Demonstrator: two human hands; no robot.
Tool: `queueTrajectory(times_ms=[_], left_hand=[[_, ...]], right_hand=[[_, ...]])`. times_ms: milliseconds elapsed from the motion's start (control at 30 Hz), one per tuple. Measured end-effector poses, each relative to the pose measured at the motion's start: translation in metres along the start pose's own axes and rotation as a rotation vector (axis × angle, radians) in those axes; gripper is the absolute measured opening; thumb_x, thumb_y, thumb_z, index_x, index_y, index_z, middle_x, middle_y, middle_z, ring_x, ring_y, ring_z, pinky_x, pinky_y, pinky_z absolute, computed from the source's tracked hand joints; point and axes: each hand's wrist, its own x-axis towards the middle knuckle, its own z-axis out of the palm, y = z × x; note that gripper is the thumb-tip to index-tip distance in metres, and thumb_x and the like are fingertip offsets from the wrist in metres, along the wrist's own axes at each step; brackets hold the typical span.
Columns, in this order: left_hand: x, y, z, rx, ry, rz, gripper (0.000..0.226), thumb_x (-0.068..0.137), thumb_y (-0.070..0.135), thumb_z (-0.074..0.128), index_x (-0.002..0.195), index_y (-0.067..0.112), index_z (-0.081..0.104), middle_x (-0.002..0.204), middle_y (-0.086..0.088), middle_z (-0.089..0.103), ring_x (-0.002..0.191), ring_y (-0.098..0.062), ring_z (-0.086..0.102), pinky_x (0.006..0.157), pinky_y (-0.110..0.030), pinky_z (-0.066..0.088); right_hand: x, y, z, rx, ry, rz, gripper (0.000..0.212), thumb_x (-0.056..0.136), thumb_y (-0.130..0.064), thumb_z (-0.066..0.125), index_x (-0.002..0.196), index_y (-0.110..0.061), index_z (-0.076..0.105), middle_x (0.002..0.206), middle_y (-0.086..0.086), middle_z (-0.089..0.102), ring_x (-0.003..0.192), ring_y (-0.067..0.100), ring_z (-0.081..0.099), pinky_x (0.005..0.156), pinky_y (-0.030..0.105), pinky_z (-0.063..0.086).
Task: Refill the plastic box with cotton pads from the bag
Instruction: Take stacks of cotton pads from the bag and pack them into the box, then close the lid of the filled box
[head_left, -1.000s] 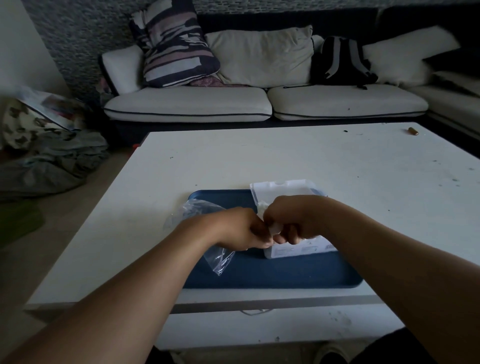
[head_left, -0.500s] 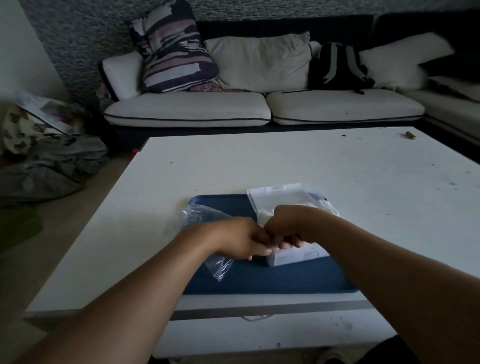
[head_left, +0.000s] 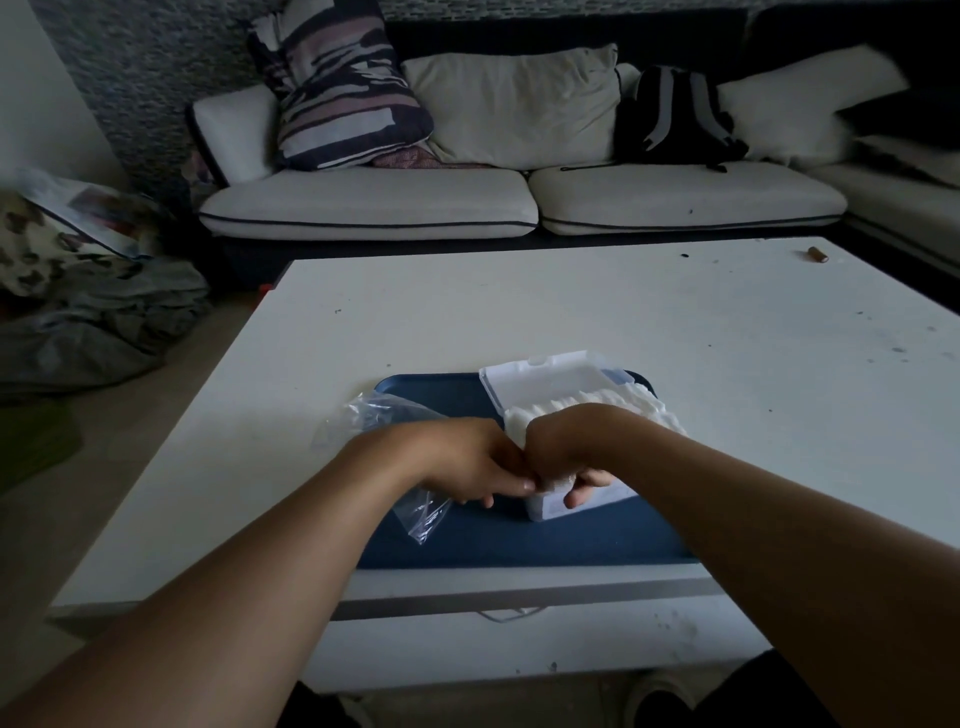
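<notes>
Plastic box (head_left: 550, 384) | label unreadable | both hands on pads (head_left: 613, 402)

Both forearms reach forward and converge, bare to the elbow. The left hand (head_left: 462, 462) has curled fingers, thumb tip forward. The right hand (head_left: 566, 452) meets it knuckle to knuckle, wrist bent downward, fingertips curled under
</notes>
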Motion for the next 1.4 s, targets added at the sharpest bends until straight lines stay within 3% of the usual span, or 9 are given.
queueTrajectory(times_ms=[100, 300, 467, 600, 800, 967, 1167, 1300, 1400], left_hand=[[0.0, -0.003, 0.003, -0.009, -0.03, 0.027, 0.01, 0.1, 0.035, 0.058, 0.105, 0.034, 0.066, 0.106, 0.0, 0.073, 0.097, -0.017, 0.071, 0.077, -0.03, 0.056], [-0.003, -0.005, 0.004, -0.03, -0.051, 0.065, 0.031, 0.103, 0.029, 0.055, 0.132, 0.032, 0.065, 0.122, 0.002, 0.069, 0.091, -0.008, 0.066, 0.078, -0.026, 0.057], [-0.001, -0.006, 0.004, -0.069, -0.03, 0.066, 0.031, 0.102, 0.03, 0.057, 0.132, 0.032, 0.065, 0.105, 0.011, 0.066, 0.086, -0.007, 0.063, 0.072, -0.022, 0.053], [0.0, -0.006, 0.003, -0.06, -0.034, 0.085, 0.026, 0.102, 0.03, 0.056, 0.124, 0.035, 0.069, 0.107, 0.012, 0.063, 0.086, -0.008, 0.065, 0.074, -0.025, 0.055], [0.0, -0.003, 0.001, -0.072, -0.014, 0.066, 0.01, 0.1, 0.032, 0.059, 0.098, 0.033, 0.068, 0.081, 0.013, 0.065, 0.08, -0.008, 0.063, 0.07, -0.025, 0.053], [-0.003, -0.004, -0.001, -0.034, 0.013, 0.037, 0.024, 0.099, 0.04, 0.059, 0.114, 0.027, 0.072, 0.08, 0.009, 0.065, 0.075, -0.006, 0.062, 0.067, -0.023, 0.052], [0.0, -0.001, -0.002, 0.08, 0.044, 0.025, 0.015, 0.097, 0.042, 0.06, 0.085, 0.037, 0.067, 0.09, -0.006, 0.075, 0.068, -0.012, 0.061, 0.064, -0.025, 0.046], [-0.004, 0.0, -0.004, 0.077, 0.051, 0.035, 0.017, 0.098, 0.035, 0.059, 0.094, 0.033, 0.076, 0.087, 0.015, 0.071, 0.083, -0.015, 0.074, 0.065, -0.019, 0.044], [-0.005, 0.001, -0.006, 0.089, 0.212, 0.029, 0.02, 0.098, 0.036, 0.061, 0.089, 0.026, 0.076, 0.086, 0.014, 0.073, 0.073, -0.012, 0.074, 0.061, -0.021, 0.047]], right_hand=[[0.011, 0.002, 0.003, -0.082, 0.014, -0.014, 0.022, 0.098, 0.0, 0.052, 0.119, 0.002, 0.058, 0.095, 0.013, 0.053, 0.062, 0.015, 0.053, 0.068, 0.023, 0.048], [0.0, 0.004, -0.002, -0.088, 0.001, -0.033, 0.018, 0.097, 0.003, 0.051, 0.083, -0.008, 0.054, 0.082, 0.013, 0.053, 0.032, 0.007, 0.05, 0.031, 0.014, 0.033], [-0.008, 0.013, -0.014, 0.099, 0.014, -0.022, 0.018, 0.093, -0.011, 0.051, 0.084, -0.009, 0.067, 0.069, 0.009, 0.068, 0.037, 0.012, 0.046, 0.044, 0.018, 0.022], [-0.001, 0.022, -0.017, 0.006, 0.122, -0.034, 0.034, 0.095, -0.022, 0.056, 0.117, 0.0, 0.068, 0.054, 0.003, 0.065, 0.035, 0.012, 0.034, 0.044, 0.018, 0.031], [0.008, 0.006, 0.009, -0.107, 0.196, -0.137, 0.02, 0.096, -0.012, 0.061, 0.08, 0.0, 0.063, 0.07, 0.011, 0.069, 0.035, 0.01, 0.051, 0.03, 0.011, 0.035], [0.004, 0.013, -0.001, -0.045, 0.061, -0.142, 0.015, 0.097, -0.015, 0.06, 0.1, 0.0, 0.063, 0.073, 0.015, 0.06, 0.037, 0.012, 0.045, 0.038, 0.016, 0.029], [-0.012, 0.005, 0.02, -0.515, 0.407, -0.178, 0.015, 0.097, -0.015, 0.056, 0.113, -0.014, 0.056, 0.072, -0.003, 0.047, 0.08, 0.025, 0.067, 0.068, 0.03, 0.042], [-0.022, 0.011, 0.004, -0.026, 0.268, -0.273, 0.019, 0.099, -0.011, 0.053, 0.118, -0.016, 0.05, 0.09, 0.012, 0.069, 0.055, 0.02, 0.072, 0.042, 0.025, 0.049], [-0.014, 0.044, -0.037, 0.415, 0.689, -0.265, 0.013, 0.097, -0.023, 0.056, 0.107, -0.018, 0.064, 0.086, 0.012, 0.074, 0.06, 0.023, 0.072, 0.055, 0.034, 0.06]])
